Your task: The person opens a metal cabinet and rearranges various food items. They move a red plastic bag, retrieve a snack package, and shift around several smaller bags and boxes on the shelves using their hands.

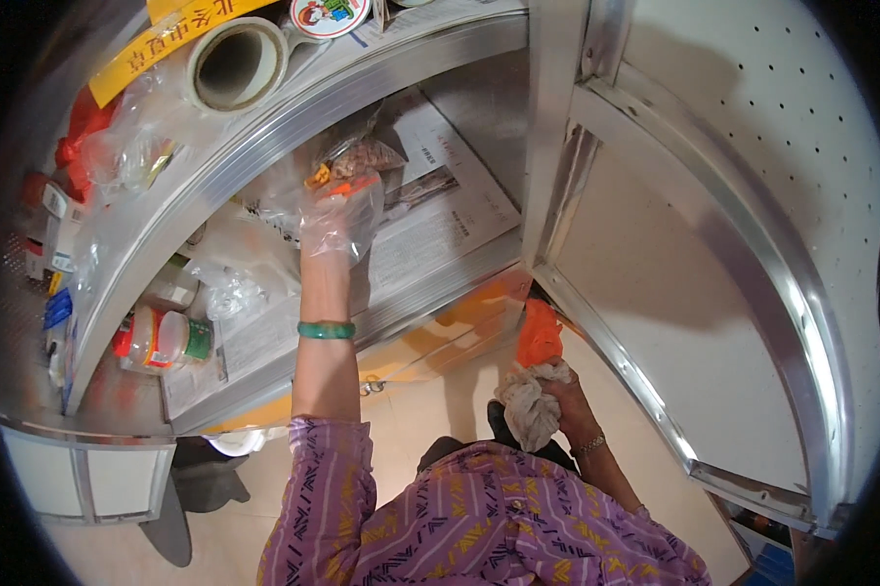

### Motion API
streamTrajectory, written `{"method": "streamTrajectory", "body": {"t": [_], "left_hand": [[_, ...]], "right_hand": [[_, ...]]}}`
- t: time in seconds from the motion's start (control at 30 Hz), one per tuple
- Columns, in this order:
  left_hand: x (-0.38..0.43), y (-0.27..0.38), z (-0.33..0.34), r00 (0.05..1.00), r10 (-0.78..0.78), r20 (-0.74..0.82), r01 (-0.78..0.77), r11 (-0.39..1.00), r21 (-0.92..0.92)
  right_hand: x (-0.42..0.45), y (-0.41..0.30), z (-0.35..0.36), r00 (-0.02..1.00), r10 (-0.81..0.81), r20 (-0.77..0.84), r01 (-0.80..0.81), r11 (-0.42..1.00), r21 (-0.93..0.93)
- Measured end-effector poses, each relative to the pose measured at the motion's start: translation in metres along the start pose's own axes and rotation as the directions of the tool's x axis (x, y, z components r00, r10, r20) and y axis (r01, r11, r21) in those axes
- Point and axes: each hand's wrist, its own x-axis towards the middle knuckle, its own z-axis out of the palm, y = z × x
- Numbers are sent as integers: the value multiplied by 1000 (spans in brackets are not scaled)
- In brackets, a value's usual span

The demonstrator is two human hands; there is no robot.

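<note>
My left arm, with a green bangle (326, 330) on the wrist, reaches into a metal-framed cabinet shelf. Clear plastic wraps my left hand (340, 216), whose fingers are mostly hidden. Against its far side lies a clear bag of small brown pieces (367, 157), with something orange beside it; whether the hand grips the bag is unclear. Newspaper (425, 253) lines the shelf beneath. Lower right, my right hand (566, 399) holds a crumpled greyish cloth (529, 410). An orange-red cloth or bag (539, 333) sticks up from the same hand.
Plastic jars (163, 338) and clear bags (238, 289) stand on the shelf's left part. Above, a roll of clear film (238, 64) lies on the upper shelf. A metal-framed panel (674, 242) borders the right side. A metal shelf edge (440, 282) runs below my left forearm.
</note>
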Motion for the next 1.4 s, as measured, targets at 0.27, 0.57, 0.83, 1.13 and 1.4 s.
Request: {"method": "streamTrajectory", "body": {"t": [0.27, 0.57, 0.83, 1.13, 1.4], "left_hand": [[-11, 43, -61, 909, -404, -98, 392, 912, -123], [-8, 38, -51, 721, -693, -27, 497, 543, -677], [-10, 117, -69, 541, -821, 185, 796, 428, -428], [-47, 181, -30, 988, 152, -12, -87, 621, 779], [40, 143, 58, 871, -70, 486, -445, 305, 842]], "right_hand": [[2, 7, 23, 999, 21, 31, -23, 998, 63], [1, 12, 48, 989, -62, 132, 53, 996, 70], [9, 16, 66, 986, -46, 159, 25, 991, 129], [29, 23, 72, 990, -27, 140, 18, 998, 64], [27, 11, 70, 996, -16, 93, 7, 995, 98]]}}
